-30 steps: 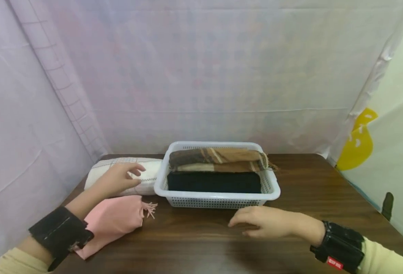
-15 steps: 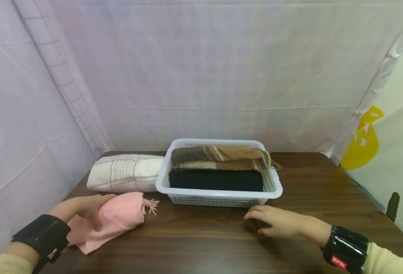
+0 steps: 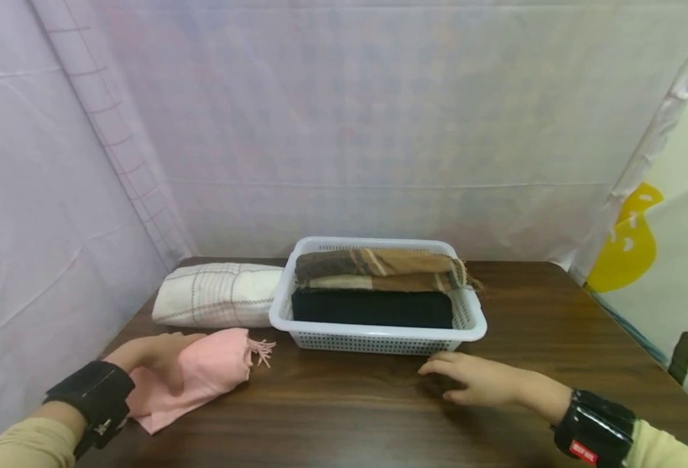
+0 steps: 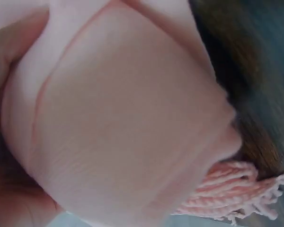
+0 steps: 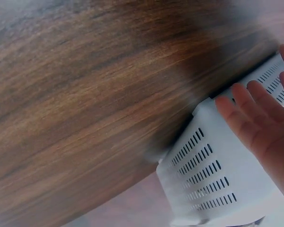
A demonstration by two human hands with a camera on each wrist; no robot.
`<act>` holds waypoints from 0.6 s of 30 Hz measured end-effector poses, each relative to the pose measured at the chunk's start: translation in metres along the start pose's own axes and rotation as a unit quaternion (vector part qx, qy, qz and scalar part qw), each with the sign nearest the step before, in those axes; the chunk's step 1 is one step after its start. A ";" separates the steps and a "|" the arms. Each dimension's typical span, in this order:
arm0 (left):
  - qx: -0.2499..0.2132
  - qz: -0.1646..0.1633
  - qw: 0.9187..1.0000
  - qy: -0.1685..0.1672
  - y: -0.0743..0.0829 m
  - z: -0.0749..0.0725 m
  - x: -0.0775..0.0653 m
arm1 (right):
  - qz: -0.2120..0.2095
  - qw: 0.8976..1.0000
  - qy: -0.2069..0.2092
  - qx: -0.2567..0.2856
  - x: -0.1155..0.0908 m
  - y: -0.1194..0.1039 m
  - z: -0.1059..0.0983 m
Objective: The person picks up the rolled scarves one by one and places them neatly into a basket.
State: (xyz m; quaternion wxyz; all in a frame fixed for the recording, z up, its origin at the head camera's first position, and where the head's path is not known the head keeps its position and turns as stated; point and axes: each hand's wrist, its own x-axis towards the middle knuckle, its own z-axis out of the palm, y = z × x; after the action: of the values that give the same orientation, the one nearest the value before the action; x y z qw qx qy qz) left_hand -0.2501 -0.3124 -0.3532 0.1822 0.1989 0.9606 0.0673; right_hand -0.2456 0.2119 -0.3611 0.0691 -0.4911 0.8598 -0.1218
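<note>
My left hand (image 3: pixel 161 356) grips a folded pink scarf (image 3: pixel 217 364) lying at the left of the table. In the left wrist view, the thumb and fingers curl round one side of the scarf (image 4: pixel 132 109), and its fringe (image 4: pixel 232 189) points away from the hand. My right hand (image 3: pixel 475 379) is just in front of the white plastic basket (image 3: pixel 379 330), holding nothing. In the right wrist view, its loosely extended fingers (image 5: pixel 248 111) overlap the basket's slotted wall (image 5: pixel 203 165); contact cannot be told. Inside the basket lie a rolled brown plaid scarf (image 3: pixel 390 270) and a folded black cloth (image 3: pixel 373 309).
A folded white checked cloth (image 3: pixel 221 296) lies behind the pink scarf, against the basket's left side. Dark wood forms the table (image 3: pixel 344 416). A pale sheet (image 3: pixel 379 130) hangs behind it.
My left hand came down from above the white checked cloth and took hold of the pink scarf. My right hand shifted slightly to the right, staying near the basket's front.
</note>
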 end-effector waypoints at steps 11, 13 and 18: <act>0.029 0.007 1.000 0.004 0.051 0.006 0.011 | -0.019 1.000 0.021 -0.011 0.004 0.001 -0.004; 0.028 0.005 1.000 0.004 0.066 0.007 0.015 | -0.019 1.000 0.022 -0.012 0.005 0.001 -0.005; 0.026 0.000 1.000 0.004 0.101 0.011 0.029 | -0.005 1.000 0.013 0.003 0.006 0.000 -0.004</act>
State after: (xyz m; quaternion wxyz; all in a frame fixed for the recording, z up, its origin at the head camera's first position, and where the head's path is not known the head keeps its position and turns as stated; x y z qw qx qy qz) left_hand -0.2343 -0.2077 -0.3519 0.1728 0.2035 0.9628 0.0429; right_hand -0.2494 0.2073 -0.3567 0.0594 -0.4938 0.8576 -0.1312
